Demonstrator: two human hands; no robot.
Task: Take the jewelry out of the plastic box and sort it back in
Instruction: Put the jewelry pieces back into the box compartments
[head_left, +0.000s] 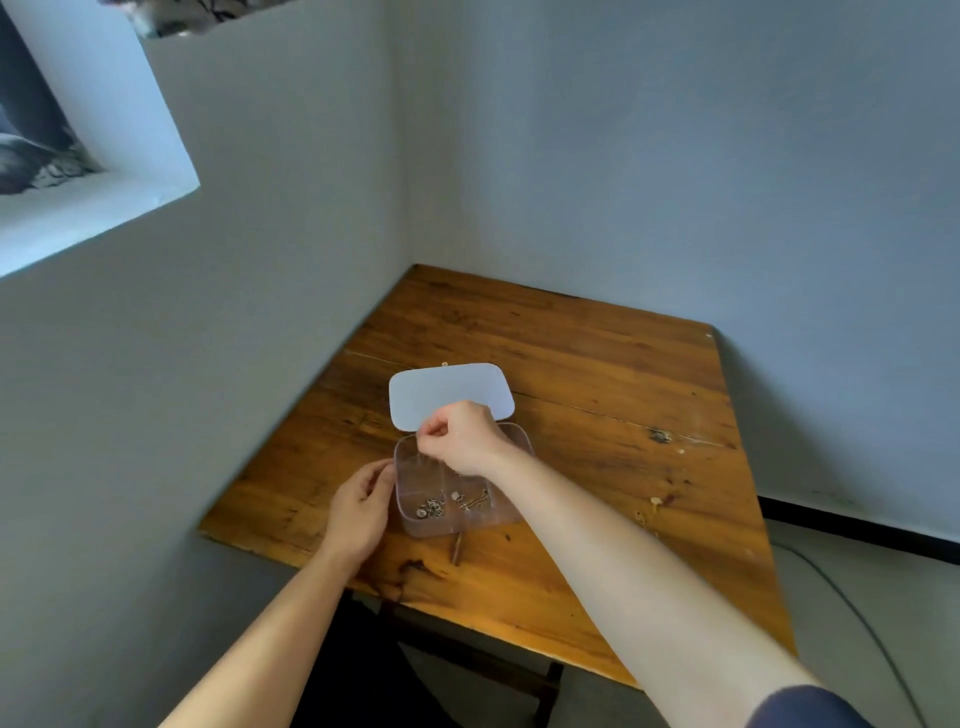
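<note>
**A:** Clear plastic box sits mid-table, white lid open and lying flat at its far side. Looks light and thin-walled, so it'll likely slide if you tug. Your left hand is braced against its left wall, fingers loosely curled on it, nothing held inside them.

**B:** Contents?

**A:** Near-left compartment: small silver rings. Near-right: a few clasps or hooks. Far compartments look near empty, partly hidden by your right hand. Small gold bits lie loose on the table, well to the right.

**B:** Right hand?

**A:** Over the far-left compartment, thumb and forefinger pinched shut. Can't tell what's in the pinch; too small, maybe a fine chain.

**B:** Handling?

**A:** Tiny, light, slippery metal. Fingertip pinch only, one piece at a time. Chains would tangle, so lift from one end.
</note>
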